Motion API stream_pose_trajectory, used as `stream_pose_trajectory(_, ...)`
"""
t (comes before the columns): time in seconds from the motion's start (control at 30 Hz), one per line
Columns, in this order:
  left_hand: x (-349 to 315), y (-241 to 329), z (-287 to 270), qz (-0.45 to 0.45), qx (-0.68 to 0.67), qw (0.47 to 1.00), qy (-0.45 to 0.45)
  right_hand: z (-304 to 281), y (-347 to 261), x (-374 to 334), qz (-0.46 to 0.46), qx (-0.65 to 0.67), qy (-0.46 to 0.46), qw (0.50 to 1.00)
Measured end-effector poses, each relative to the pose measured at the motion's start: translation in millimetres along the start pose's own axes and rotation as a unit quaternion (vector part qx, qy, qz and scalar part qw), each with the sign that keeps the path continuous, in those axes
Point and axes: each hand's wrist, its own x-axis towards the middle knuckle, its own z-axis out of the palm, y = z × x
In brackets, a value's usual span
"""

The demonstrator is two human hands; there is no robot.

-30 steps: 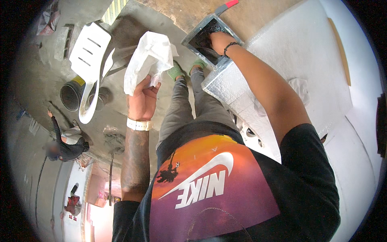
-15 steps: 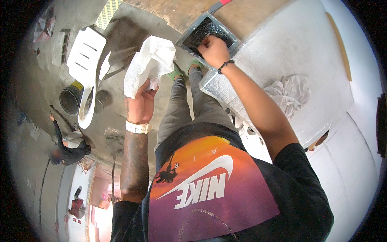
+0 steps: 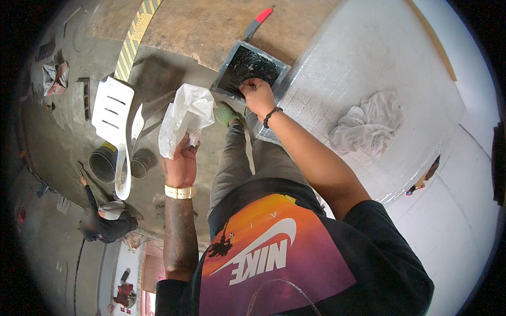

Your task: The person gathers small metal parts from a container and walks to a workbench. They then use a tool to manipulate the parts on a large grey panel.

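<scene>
My left hand (image 3: 181, 167) is closed around the lower end of a crumpled, translucent white plastic bag (image 3: 185, 113), holding it up left of the box. To its right, my right hand (image 3: 258, 97) is over the near side of a grey square box (image 3: 266, 53). Its fingers are pinched together at the box's opening. Whatever they may hold is too small or hidden to make out. Inside the box is a dark, glossy black mass with small pale flecks.
Beyond the box lies a tool with a red-and-grey handle (image 3: 258, 23) on a brown board. Right is a bubble-wrapped surface (image 3: 421, 68) bearing a rumpled white cloth (image 3: 369, 124). Left are a white plastic chair (image 3: 112, 105), a dark bucket (image 3: 103, 164) and another person (image 3: 113, 226).
My right hand has drawn back from the middle of the box to its near side, fingers still pinched. The whole view has shifted, showing more of the red-and-grey handle. My left hand keeps the bag.
</scene>
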Motion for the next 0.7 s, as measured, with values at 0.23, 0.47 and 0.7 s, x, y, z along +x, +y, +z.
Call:
stream_pose_trajectory(0.23,2,-3,9,-0.004,0.005,1.0,0.012,-1,-7,-1,0.05,0.058,-0.036,0.996)
stream_pose_trajectory(0.47,4,-2,13,-0.011,0.003,1.0,0.019,12,-23,-21,-0.14,-0.116,0.023,0.983)
stream_pose_trajectory(0.7,15,-7,0,-0.003,0.014,1.0,0.002,-32,-46,-8,-0.08,-0.343,-0.195,0.915)
